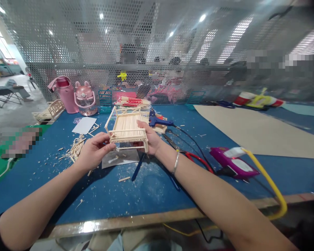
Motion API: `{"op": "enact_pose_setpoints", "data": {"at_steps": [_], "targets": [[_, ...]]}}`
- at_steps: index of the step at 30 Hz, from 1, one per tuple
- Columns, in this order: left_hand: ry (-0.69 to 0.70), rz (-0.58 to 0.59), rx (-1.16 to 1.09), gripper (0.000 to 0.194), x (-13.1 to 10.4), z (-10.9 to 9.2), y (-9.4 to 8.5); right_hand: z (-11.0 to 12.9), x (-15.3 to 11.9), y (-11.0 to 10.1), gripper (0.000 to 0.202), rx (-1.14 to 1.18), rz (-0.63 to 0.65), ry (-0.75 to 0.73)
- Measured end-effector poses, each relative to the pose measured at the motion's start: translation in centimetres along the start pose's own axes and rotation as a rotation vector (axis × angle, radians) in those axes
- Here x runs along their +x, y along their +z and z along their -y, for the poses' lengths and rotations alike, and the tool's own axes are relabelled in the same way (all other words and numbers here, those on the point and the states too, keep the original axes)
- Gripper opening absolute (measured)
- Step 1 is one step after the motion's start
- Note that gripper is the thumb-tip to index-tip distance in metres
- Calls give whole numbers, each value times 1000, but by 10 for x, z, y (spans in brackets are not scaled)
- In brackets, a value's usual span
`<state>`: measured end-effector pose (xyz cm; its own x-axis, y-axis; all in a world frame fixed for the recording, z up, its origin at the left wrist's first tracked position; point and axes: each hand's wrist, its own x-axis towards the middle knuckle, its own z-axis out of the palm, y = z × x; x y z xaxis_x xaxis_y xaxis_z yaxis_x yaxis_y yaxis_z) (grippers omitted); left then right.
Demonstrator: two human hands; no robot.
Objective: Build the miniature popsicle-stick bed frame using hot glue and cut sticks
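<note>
A small model of pale wooden sticks [128,126], with a slatted floor, rails and legs, is held above the blue table. My left hand [96,150] pinches its near left corner between thumb and fingers. My right hand [149,139] grips its right side, the thumb lying over the slats and the other fingers partly hidden behind. Below the model lies a grey sheet [120,158] with a blue-handled tool [138,168] beside it. A blue glue gun [159,120] rests just beyond my right hand.
Loose sticks [77,148] lie left of my left hand, near a white card [84,125]. Pink bottle [67,96] and clear jug [86,101] stand behind. To the right are red-handled pliers [199,161], a purple device [232,162], a yellow tube [270,184] and brown board [261,129].
</note>
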<state>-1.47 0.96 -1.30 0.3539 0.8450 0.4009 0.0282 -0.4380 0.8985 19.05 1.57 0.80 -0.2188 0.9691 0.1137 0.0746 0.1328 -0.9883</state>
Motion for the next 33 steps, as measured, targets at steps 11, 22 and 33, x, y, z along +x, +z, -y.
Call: {"op": "enact_pose_setpoints", "data": {"at_steps": [11,22,33], "targets": [[60,-100,471,10,9,18,0,12,-7,-24,14,-510,-439,-266],[93,21,544,10,8,19,-2,-3,-28,26,18,-1287,234,-163],[10,45,467,23,4,17,0,1,-27,29,18,-1350,255,-156]]}}
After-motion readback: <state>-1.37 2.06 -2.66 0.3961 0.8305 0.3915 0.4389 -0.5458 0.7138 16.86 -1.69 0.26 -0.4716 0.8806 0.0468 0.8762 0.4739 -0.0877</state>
